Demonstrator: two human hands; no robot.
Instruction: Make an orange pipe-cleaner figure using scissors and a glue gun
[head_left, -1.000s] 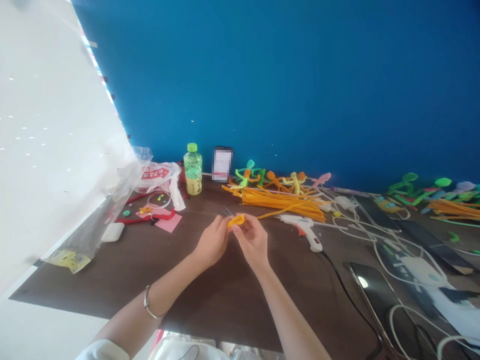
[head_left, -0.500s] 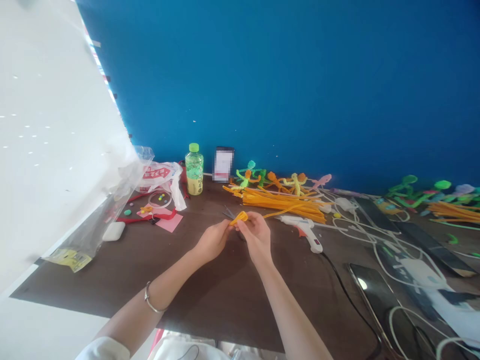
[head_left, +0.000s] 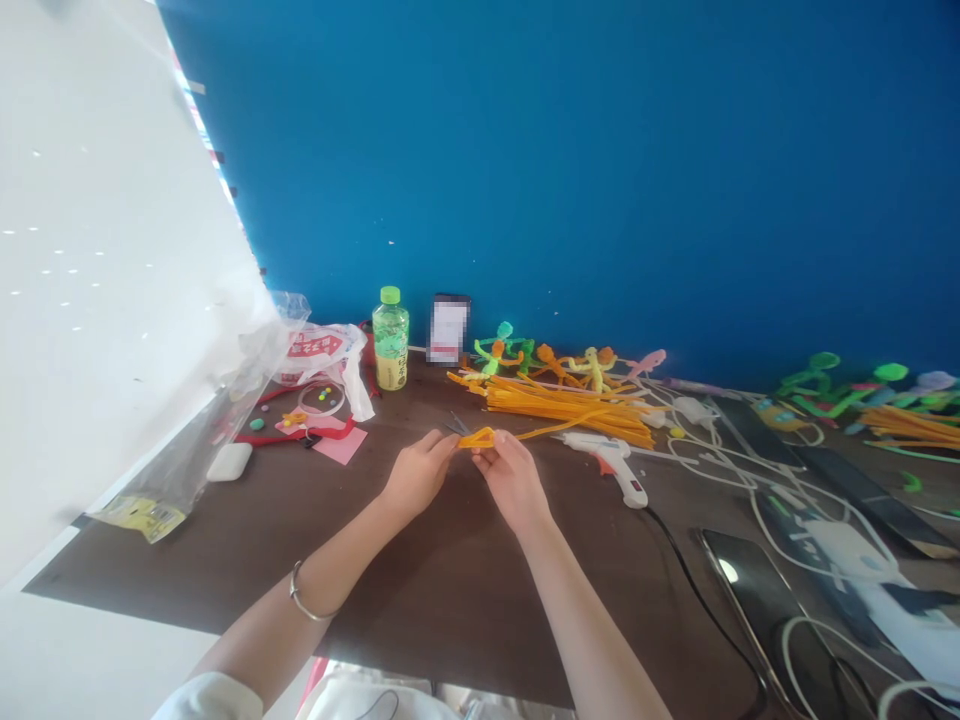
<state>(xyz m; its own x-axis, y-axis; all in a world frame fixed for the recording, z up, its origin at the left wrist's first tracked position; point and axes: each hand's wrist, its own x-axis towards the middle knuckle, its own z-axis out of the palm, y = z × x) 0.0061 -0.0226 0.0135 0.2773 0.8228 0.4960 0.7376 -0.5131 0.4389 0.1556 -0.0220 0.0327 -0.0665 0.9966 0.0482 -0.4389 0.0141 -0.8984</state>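
Between my two hands is an orange pipe cleaner (head_left: 475, 439), bent into a small flattened loop. My left hand (head_left: 418, 474) pinches its left end. With thumb and fingers closed, my right hand (head_left: 516, 482) grips its right side, and a loose tail runs out to the right toward the bundle of orange pipe cleaners (head_left: 562, 408). Just behind my fingers lie scissors (head_left: 454, 423), partly hidden by the hands. A white glue gun (head_left: 609, 462) rests on the table to the right of my right hand.
Pipe-cleaner figures (head_left: 592, 365) stand behind the bundle. A green-capped bottle (head_left: 391, 340) and a propped phone (head_left: 448, 330) are at the back. Plastic bags (head_left: 322, 350) and pink paper (head_left: 341, 446) lie left. Cables (head_left: 742, 470) and another phone (head_left: 772, 610) occupy the right.
The orange loop has turned from an upward tilt to lying nearly level and looks wider open. My right hand has shifted slightly down, its fingers now at the loop's right end.
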